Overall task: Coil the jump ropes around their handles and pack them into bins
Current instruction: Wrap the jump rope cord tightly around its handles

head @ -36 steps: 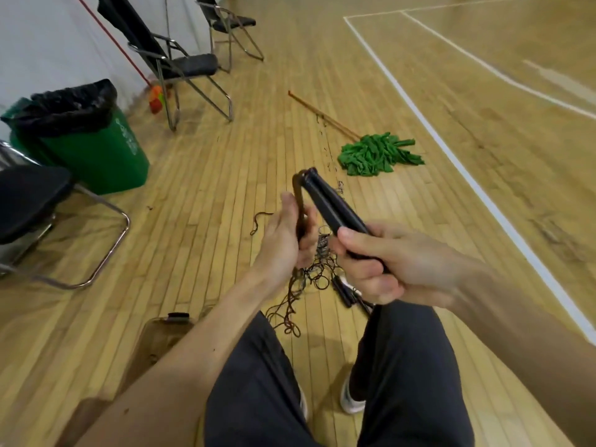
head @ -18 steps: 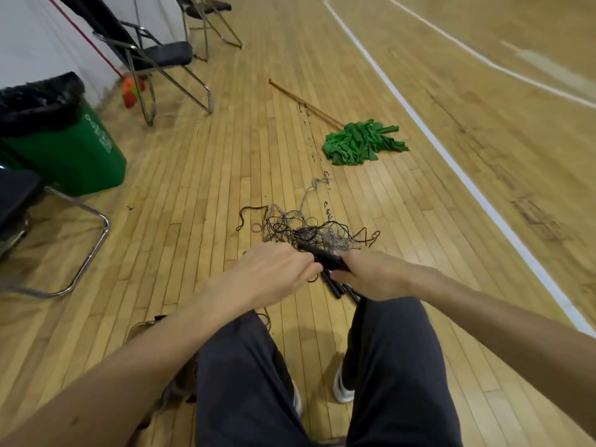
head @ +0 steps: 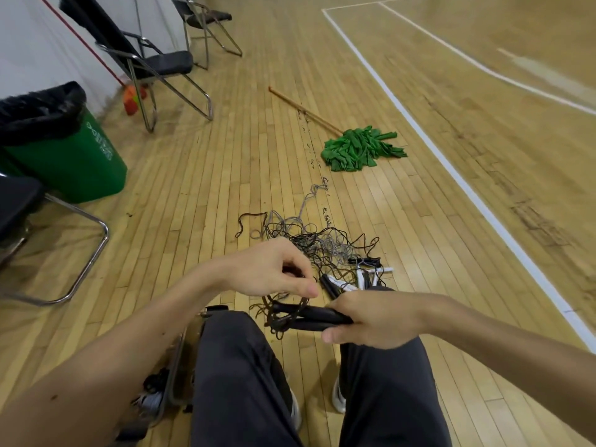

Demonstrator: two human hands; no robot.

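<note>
The seated person's right hand is clamped round a pair of black handles, fingers wrapped tight on the near ends, over the lap between the knees. The handles lie side by side, nearly level, long axis running across the body, free ends pointing to the person's left. There the thin dark rope loops loosely round those free ends. Just above, the left hand hovers, fingers curled and thumb and forefinger pinched on the rope where it rises from the handles. On the floor ahead, a tangle of ropes sprawls, with loose black and white handles at its right edge. A clear bin sits by the left leg, with bundled rope inside. Farther off lie a green mop and a green trash can.
</note>
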